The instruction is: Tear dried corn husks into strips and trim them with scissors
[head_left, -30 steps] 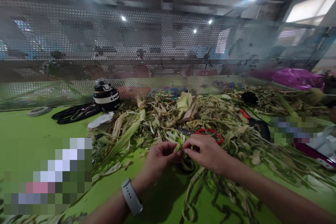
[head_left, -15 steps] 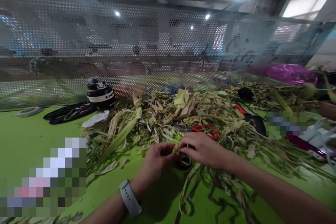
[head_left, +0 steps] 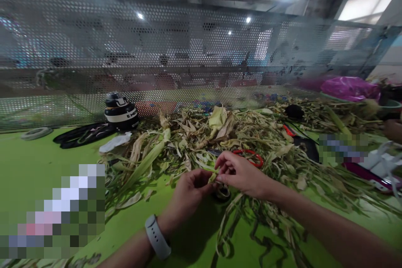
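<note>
Between my two hands is a small piece of yellow-green corn husk [head_left: 212, 176], partly covered by fingers. My left hand [head_left: 193, 186] pinches it between thumb and fingertips from the left. From the other side my right hand [head_left: 240, 174] grips its edge with thumb and fingertips, the other fingers curled and slightly raised. Just beyond my right hand lie scissors with red handles [head_left: 260, 160], the blades pointing left. A small dark round thing [head_left: 222, 194] sits under the hands, a husk strip across it. Dry corn husks [head_left: 188, 132] are heaped beyond the hands.
A black bottle [head_left: 121, 113] stands at the back left, beside a black flat bundle [head_left: 78, 134] and a pale ring [head_left: 36, 133]. A perforated screen [head_left: 176, 50] rises behind. To the right are a black pouch [head_left: 306, 148] and a purple plastic bag [head_left: 350, 88].
The view has shifted slightly to the right. My right hand's fingers have lifted and loosened a little around the husk, while my left hand keeps its pinch.
</note>
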A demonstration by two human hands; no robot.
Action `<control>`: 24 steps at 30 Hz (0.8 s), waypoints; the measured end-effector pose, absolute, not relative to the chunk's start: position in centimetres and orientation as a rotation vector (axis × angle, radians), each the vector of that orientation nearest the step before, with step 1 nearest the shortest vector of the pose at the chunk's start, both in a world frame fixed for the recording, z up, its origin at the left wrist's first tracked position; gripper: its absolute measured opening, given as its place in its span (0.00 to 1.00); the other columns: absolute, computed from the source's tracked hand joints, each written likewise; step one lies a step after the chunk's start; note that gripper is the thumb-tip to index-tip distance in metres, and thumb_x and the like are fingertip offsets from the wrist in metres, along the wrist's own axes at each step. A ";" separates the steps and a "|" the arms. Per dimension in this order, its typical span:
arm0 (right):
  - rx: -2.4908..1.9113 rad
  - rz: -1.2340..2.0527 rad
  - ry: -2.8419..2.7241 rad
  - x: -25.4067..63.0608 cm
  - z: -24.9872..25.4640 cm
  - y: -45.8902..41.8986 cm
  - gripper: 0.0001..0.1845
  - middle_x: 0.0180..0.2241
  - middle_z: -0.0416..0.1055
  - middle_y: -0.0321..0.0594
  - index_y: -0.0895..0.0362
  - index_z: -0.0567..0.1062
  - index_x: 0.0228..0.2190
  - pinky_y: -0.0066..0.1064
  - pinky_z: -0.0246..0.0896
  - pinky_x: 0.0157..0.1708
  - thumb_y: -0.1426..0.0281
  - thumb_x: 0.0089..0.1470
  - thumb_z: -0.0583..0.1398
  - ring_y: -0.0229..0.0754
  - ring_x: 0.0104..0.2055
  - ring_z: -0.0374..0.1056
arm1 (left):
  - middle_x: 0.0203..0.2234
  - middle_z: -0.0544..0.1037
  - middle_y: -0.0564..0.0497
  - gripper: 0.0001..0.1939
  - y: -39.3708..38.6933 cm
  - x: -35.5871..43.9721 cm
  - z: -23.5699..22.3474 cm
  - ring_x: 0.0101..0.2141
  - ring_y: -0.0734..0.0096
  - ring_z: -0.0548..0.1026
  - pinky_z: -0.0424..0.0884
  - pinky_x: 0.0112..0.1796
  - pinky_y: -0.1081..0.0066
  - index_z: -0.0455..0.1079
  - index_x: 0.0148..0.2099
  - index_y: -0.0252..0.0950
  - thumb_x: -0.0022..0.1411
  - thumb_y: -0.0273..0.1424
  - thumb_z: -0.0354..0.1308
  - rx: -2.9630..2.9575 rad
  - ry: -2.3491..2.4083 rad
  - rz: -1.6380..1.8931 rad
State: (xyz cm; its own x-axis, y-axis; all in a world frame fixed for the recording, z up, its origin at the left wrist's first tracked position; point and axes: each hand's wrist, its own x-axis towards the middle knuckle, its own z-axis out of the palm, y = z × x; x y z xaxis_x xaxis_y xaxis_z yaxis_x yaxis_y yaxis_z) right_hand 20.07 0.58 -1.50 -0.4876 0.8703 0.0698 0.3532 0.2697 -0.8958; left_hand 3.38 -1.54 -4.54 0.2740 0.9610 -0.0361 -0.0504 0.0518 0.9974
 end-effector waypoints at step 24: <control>-1.142 0.951 -1.892 19.4 -1.5 -0.1 0.14 0.30 0.70 0.37 0.57 0.64 0.38 0.29 0.63 0.34 0.75 0.46 0.58 0.36 0.32 0.67 | 0.17 0.69 0.56 0.17 -0.9 2.9 -4.1 0.20 0.76 0.66 0.64 0.26 0.74 0.69 0.25 0.31 0.36 0.37 0.69 1.113 0.975 1.028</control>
State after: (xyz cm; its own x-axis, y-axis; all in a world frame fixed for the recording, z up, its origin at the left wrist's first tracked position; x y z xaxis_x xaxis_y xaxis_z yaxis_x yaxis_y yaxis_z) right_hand 19.36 -0.06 -1.48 -0.3487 0.9154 0.2011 0.3850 0.3355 -0.8598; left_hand 2.90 -0.91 -4.15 0.2402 0.9662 -0.0934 -0.1449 0.1309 0.9808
